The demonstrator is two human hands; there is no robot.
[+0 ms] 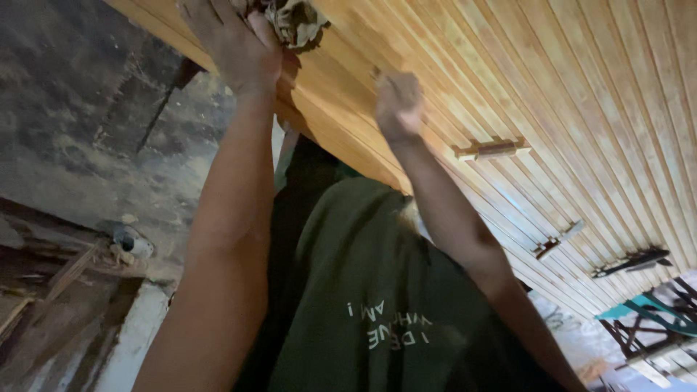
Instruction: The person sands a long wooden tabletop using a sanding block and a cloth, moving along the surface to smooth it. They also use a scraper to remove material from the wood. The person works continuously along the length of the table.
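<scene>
Crumpled rag (294,22) — bunched in the left hand (232,43) and pressed up against the slatted wooden ceiling (566,80). The right hand (397,101) is clenched against the boards nearby — small wooden brackets (491,149) farther along.

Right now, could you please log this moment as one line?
left hand: shut on crumpled rag | right hand: against grooved wooden ceiling, grip unclear | green shirt between arms

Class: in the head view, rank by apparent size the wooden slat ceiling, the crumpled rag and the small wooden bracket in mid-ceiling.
1. Ceiling: largest, filling the upper right.
2 and 3. Rag and bracket look close in size; the rag is cut off by the frame's top edge and nearer the camera, so no ranking.
</scene>
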